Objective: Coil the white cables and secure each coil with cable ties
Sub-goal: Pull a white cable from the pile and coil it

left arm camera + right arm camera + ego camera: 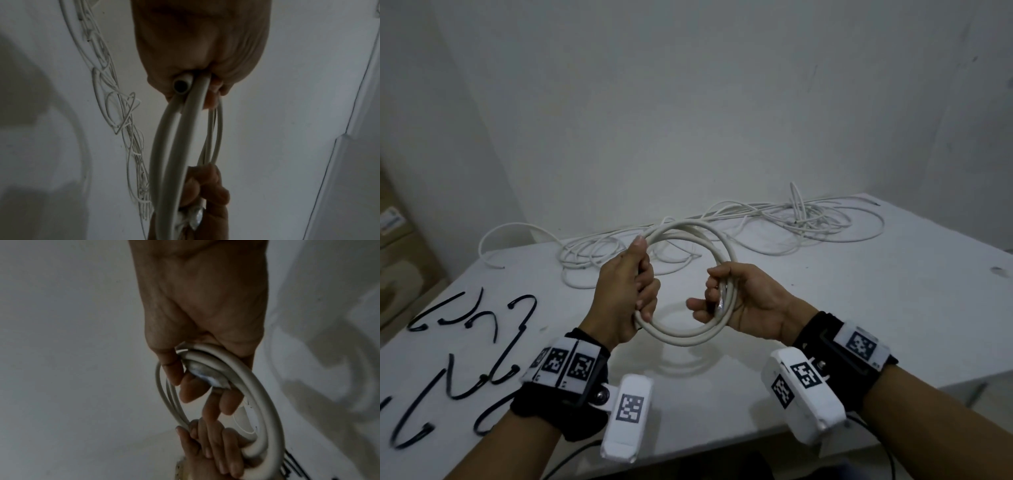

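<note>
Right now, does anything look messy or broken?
Yes. Thin white cables lie in a tangled heap at the table's far edge. In the coil both hands hold, one end by the right hand looks frayed, showing shiny foil. Black cable ties lie scattered on the left.

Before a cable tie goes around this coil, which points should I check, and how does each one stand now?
1. Left hand grips the coil: ok.
2. Right hand grips the opposite side: ok.
3. Loops lie together as one ring, held above the table: ok.
4. Cut end tucked in at the left hand's fingers: ok.
5. Black cable ties within reach, on the table to the left: ok.
6. A hand free to pick up a tie: not ok, both hold the coil.
</note>
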`<state>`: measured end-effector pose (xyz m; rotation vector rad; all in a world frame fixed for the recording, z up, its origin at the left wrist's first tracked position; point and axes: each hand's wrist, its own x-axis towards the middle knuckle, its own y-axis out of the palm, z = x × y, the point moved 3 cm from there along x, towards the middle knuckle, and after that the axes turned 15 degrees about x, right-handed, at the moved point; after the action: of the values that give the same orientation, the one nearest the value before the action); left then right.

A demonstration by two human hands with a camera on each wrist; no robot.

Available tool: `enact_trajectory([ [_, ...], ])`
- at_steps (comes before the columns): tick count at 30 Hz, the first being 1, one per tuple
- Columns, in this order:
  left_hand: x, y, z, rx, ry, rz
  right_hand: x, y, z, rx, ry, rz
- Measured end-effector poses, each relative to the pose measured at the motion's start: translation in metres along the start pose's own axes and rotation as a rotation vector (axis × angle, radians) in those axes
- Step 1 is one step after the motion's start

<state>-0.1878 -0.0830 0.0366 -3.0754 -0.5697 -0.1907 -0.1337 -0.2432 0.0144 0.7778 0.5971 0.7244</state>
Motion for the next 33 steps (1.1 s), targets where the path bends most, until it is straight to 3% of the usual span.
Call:
enact_trajectory([
  [5,0.0,0.001,0.004,-0.035,-0.01,-0.048,0.005,0.008,-0.001,0.127,-0.053,-0.011],
  [11,-0.002,-0.009,0.01,0.567,0.207,-0.169,0.007,0.002,0.003,0.026,-0.202,-0.181],
  [14,-0.002,-0.012,0.008,0.614,0.204,-0.067,0.006,-0.001,0.004,0.0,-0.23,-0.218],
  [17,-0.006,-0.014,0.003,0.426,0.046,0.157,0.004,-0.002,0.004,-0.014,-0.237,-0.243],
  [20,-0.01,-0.014,0.002,0.251,0.033,0.288,0.003,-0.002,0.007,-0.005,-0.239,-0.261],
  [25,-0.015,-0.014,0.009,-0.041,0.041,0.335,0.004,-0.001,0.006,0.068,-0.186,-0.235],
  [33,-0.015,-0.019,0.015,-0.262,0.047,0.479,-0.002,0.006,0.006,0.12,-0.149,-0.159],
])
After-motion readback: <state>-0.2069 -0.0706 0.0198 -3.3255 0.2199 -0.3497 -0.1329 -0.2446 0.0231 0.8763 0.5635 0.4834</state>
